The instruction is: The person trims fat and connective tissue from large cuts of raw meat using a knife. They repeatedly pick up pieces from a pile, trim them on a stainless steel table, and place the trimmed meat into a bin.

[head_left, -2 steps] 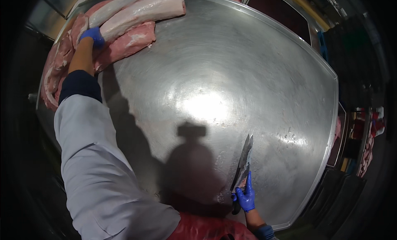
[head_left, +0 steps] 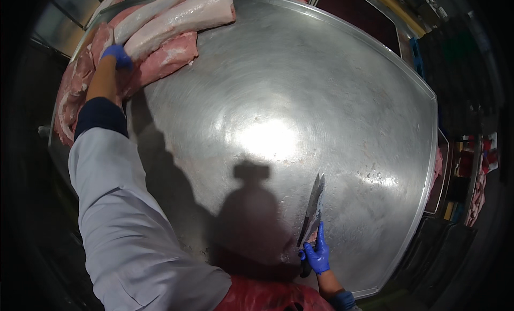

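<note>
At the table's far left, my left hand, in a blue glove, is closed at the near end of a long pale loin of meat; its fingertips are partly hidden. A pinker slab of meat lies just below that loin, and several other long cuts lie around the hand. Close to the near edge, my right hand, also gloved in blue, is closed on a knife. One finger lies stretched along it, while the blade points away from me. The dark handle sticks out below the hand.
A broad metal table with a raised rim spreads before me. Beyond its far right edge stands a dark red tray. More meat shows past the right side. My shadow falls across the near part.
My left hand has shifted slightly left and toward me, and the pale loin with the slab beside it has moved a little the same way. My right hand and the knife have barely moved.
</note>
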`<action>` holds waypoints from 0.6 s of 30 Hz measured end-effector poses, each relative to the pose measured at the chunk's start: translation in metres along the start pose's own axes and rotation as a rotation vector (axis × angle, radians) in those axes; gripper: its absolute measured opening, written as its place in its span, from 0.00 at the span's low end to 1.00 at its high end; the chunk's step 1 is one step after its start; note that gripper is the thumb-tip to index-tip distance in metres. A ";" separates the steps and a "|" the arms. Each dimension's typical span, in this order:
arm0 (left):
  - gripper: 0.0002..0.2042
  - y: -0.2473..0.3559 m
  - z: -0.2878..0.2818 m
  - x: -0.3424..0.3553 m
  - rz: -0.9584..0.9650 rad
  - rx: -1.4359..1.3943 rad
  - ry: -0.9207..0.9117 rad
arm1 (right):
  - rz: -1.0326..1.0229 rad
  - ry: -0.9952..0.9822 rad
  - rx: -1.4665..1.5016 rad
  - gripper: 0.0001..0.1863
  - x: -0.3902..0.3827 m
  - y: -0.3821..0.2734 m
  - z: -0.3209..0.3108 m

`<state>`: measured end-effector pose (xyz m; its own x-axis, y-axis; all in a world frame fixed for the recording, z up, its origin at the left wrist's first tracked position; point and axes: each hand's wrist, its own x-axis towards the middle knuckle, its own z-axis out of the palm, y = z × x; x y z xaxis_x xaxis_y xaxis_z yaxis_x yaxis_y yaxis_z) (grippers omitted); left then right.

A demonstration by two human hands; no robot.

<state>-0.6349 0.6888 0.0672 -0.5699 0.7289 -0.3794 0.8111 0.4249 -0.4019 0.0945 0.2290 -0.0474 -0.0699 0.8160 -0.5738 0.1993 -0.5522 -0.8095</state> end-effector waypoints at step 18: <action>0.48 0.096 0.153 -0.200 0.066 -0.829 0.405 | -0.069 -0.124 0.143 0.46 -0.004 -0.001 -0.016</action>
<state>-0.4631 0.5012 -0.0232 -0.5561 0.8311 0.0032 0.7643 0.5099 0.3947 0.1106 0.2297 -0.0424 -0.2003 0.8305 -0.5198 0.0498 -0.5212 -0.8520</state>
